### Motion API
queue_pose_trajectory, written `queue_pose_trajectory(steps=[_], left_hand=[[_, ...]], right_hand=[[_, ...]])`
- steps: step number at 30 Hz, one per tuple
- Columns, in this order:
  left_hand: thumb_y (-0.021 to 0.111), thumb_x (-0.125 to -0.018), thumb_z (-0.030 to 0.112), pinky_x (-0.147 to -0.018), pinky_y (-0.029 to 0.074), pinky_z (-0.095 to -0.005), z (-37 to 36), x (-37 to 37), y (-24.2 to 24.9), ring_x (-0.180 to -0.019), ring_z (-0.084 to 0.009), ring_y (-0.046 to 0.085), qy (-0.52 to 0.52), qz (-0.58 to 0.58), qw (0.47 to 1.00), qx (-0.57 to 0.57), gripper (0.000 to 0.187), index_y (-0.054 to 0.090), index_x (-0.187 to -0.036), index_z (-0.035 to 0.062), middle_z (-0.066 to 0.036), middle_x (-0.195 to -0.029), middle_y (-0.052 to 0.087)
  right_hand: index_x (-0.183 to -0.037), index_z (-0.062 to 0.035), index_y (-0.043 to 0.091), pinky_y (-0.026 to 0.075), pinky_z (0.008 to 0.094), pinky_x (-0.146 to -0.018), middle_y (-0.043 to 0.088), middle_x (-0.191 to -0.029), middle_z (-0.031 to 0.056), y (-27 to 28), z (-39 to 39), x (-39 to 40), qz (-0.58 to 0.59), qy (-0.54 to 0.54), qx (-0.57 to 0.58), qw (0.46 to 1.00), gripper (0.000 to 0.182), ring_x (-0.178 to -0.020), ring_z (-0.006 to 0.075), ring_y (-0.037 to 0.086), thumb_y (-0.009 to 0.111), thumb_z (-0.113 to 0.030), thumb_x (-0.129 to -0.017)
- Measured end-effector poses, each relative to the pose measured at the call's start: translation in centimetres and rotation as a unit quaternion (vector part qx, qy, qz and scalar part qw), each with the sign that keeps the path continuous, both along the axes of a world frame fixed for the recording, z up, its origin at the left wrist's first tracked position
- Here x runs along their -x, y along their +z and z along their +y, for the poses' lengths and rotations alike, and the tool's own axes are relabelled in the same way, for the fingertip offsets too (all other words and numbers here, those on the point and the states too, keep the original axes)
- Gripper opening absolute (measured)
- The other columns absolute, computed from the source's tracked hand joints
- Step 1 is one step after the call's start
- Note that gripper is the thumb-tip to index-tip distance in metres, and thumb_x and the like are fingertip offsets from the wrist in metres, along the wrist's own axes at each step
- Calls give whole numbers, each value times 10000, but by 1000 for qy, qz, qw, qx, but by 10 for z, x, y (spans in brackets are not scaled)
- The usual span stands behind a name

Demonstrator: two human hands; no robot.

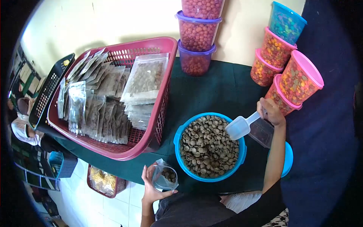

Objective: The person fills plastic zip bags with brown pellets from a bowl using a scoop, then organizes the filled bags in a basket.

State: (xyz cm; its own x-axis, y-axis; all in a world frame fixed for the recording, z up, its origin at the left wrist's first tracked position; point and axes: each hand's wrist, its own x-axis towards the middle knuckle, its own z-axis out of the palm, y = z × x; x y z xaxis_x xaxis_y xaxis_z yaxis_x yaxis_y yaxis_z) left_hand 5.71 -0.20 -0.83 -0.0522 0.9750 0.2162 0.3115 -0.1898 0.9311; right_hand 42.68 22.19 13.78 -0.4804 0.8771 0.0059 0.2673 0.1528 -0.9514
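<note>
My left hand point(150, 193) is wrapped round a clear plastic pouch point(165, 173), held with its mouth spread, and a few brown pieces show inside. A white plastic scoop point(238, 128) is gripped by its handle in my right hand point(273, 111). The scoop tilts over the right rim of a round blue tub point(177, 145); no pieces show in it. Brown, disc-shaped pieces point(206, 145) fill much of the tub, with a hollow near the middle. Beneath my right wrist lies clear plastic packaging point(261, 133), partly hidden.
A pink basket point(130, 154) of filled packets stands at the left. Lidded tubs of red balls point(198, 36) and tubs of coloured pieces point(302, 77) are stacked behind. A blue lid point(288, 160) lies right of my forearm. Another person point(24, 128) is at far left.
</note>
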Motion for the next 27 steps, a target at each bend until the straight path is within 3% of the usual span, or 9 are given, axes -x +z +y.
queue_pose_trajectory(steps=[5,12,18,22,25,27], left_hand=[[838,-405,223,-914,326,-460,2,-6,0,-1131,-316,321,20,7,1000,-5,1261,-75,-1261,67,-212,-1214,268],[844,-387,214,-908,340,-472,1,-4,2,-1149,-317,306,25,-3,999,26,1269,-62,-1268,102,-196,-1230,249],[844,-386,216,-904,352,-477,-1,-9,-1,-1177,-315,272,43,-4,997,56,1260,-44,-1271,93,-192,-1242,228],[844,-386,208,-910,346,-480,1,-7,1,-1179,-314,269,39,-12,998,54,1254,-35,-1273,88,-190,-1242,224],[844,-386,203,-913,343,-482,1,-6,2,-1176,-316,272,39,-10,998,51,1254,-34,-1274,89,-189,-1240,223],[844,-385,201,-913,343,-483,1,-7,2,-1175,-316,273,38,-9,998,54,1253,-32,-1274,89,-189,-1239,223]], right_hand=[[-491,-74,429,237,206,-397,377,-454,-8,-44,3,16,102,12,6,995,519,-407,63,324,317,-401,-878],[-481,-69,396,232,220,-398,369,-452,3,-49,16,6,140,-35,-43,989,510,-409,73,325,308,-368,-885],[-494,-66,409,241,222,-402,403,-473,10,-55,18,31,143,75,-4,987,495,-428,73,336,309,-351,-886],[-480,-65,409,226,224,-389,381,-442,8,-49,19,16,139,5,-45,989,494,-399,66,311,321,-336,-883],[-488,-60,427,257,228,-382,399,-441,9,-7,8,11,117,30,-79,990,481,-386,66,334,335,-321,-882],[-507,-49,456,310,244,-387,425,-444,30,34,-8,27,-53,96,-137,985,447,-370,105,389,385,-306,-866]])
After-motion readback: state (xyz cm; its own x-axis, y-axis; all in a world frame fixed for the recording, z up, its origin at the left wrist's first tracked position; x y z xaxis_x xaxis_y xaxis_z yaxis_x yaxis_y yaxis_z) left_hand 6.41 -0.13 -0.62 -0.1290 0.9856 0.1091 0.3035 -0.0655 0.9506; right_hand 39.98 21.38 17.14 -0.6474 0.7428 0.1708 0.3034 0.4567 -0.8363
